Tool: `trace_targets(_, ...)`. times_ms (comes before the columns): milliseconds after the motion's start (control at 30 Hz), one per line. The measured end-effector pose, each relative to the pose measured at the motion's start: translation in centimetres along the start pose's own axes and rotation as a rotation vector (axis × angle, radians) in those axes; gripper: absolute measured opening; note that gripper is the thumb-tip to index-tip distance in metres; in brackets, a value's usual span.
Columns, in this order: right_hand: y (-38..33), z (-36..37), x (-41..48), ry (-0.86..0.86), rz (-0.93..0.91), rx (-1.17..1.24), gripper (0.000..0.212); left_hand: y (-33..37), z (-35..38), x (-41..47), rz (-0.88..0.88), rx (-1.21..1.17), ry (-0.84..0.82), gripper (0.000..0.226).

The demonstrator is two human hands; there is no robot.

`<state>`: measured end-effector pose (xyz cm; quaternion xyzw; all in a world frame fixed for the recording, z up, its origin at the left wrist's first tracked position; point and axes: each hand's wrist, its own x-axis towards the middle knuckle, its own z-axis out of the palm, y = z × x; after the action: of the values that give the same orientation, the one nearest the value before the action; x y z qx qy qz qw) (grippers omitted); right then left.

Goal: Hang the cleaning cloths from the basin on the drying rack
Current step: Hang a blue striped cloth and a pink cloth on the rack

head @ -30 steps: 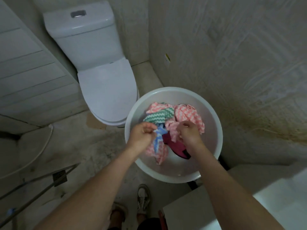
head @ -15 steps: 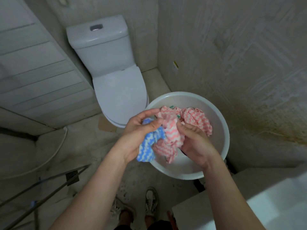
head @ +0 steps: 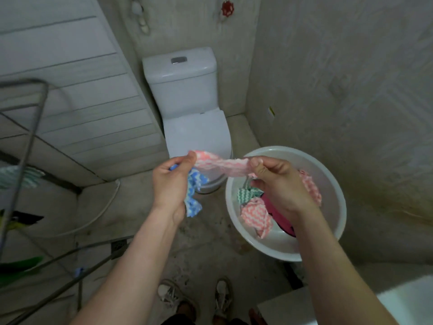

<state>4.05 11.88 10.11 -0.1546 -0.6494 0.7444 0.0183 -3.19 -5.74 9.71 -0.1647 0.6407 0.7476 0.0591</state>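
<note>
A pink zigzag cloth (head: 222, 165) is stretched between my two hands above the floor, left of the white basin (head: 332, 184). My left hand (head: 171, 184) pinches its left end and also holds a blue zigzag cloth (head: 193, 195) that hangs down from the palm. My right hand (head: 278, 184) pinches the right end over the basin. Inside the basin lie a green cloth (head: 246, 194), another pink cloth (head: 256, 215), a dark magenta cloth (head: 281, 216) and more pink fabric (head: 311, 188) behind my wrist. The metal drying rack (head: 30, 137) stands at the far left with a green cloth (head: 16, 177) on it.
A white toilet (head: 192, 109) stands against the back wall, just behind my hands. A hose (head: 103, 207) curves over the concrete floor. A white surface (head: 375, 306) sits at the lower right. My shoes (head: 196, 299) are below. Dark and green items (head: 18, 221) hang on the rack.
My hands lifted the pink and blue cloths out of the basin, moved left and pulled the pink cloth out straight. The view tilted up and the drying rack came into sight.
</note>
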Motion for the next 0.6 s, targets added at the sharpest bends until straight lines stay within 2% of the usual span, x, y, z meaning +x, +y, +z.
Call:
trace_targets(100,-0.4,3.2,0.8,-0.027,0.058,0.108,0.02,1.3,-2.1,0.4,-0.03,-0.018,-0.024,0.02)
trace_targets(233,-2.2,6.5,2.7,0.024,-0.066,-0.138,0.03,3.1,-6.0,1.3,0.09,0.231,-0.116,0.021)
trace_targets(300,-3.2,8.8,4.0,-0.006,-0.145,-0.31,0.035,4.2,-8.5,1.7,0.104,0.306,-0.156,0.021)
trace_targets(400,-4.6,12.8,5.4,-0.127,-0.197,-0.457,0.03,5.4,-11.7,2.0,0.087,0.338,-0.213,0.027)
trace_targets(500,-6.3,17.3,5.9,-0.203,-0.208,-0.421,0.023,7.2,-15.1,2.8,0.085,0.369,-0.242,0.014)
trace_targets(600,-7.7,20.6,6.1,-0.316,-0.192,-0.427,0.016,9.8,-19.0,3.7,0.067,0.377,-0.282,0.023)
